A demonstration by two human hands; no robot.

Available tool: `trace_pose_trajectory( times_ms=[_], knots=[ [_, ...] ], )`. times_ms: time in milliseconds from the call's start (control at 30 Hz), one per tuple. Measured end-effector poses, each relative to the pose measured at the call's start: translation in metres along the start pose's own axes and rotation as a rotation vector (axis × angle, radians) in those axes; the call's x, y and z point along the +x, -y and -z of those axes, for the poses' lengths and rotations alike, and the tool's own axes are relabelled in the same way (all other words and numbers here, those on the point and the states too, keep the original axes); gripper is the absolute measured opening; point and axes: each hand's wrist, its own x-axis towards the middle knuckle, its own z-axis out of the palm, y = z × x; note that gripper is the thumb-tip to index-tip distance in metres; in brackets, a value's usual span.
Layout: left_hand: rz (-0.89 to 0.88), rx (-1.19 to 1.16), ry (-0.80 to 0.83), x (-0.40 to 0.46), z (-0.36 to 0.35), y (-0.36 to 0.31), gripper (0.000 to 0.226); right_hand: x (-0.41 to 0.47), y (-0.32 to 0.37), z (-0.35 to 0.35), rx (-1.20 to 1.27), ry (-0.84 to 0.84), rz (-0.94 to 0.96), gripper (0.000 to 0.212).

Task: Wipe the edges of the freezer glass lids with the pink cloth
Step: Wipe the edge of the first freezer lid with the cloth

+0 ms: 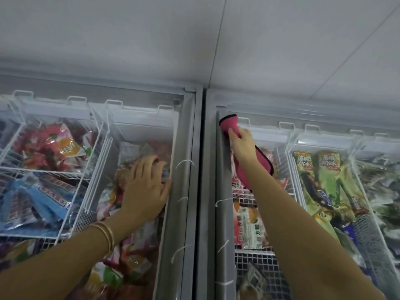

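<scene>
Two chest freezers stand side by side under me, each with a glass lid framed in grey. My right hand (241, 144) grips the pink cloth (229, 124) with black trim and presses it on the far end of the right lid's left grey edge (224, 202); the cloth's loose end hangs under my wrist. My left hand (147, 187) lies flat, fingers spread, on the left freezer's glass lid (138, 131), beside its right grey edge (177, 202). Gold bangles circle my left wrist.
White wire baskets (54, 169) of packaged frozen goods show through both lids. A dark gap (200, 191) separates the two freezers. A white wall (194, 40) rises right behind them. Small white streaks mark the grey frames.
</scene>
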Motion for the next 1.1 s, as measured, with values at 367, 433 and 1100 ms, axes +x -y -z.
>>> trace_pose_trajectory(
  times_ms=[367,433,1100],
  knots=[
    [0.003,0.021,0.008,0.000,0.000,0.001,0.043,-0.025,0.005,-0.013,-0.379,0.184,0.136,0.038],
    [0.001,0.014,0.006,0.000,0.002,0.000,0.044,-0.048,0.004,-0.006,-0.380,0.218,0.125,0.039],
    [-0.026,0.032,0.012,-0.010,0.013,-0.008,0.045,-0.327,-0.041,0.026,-0.518,0.073,0.164,0.051]
  ],
)
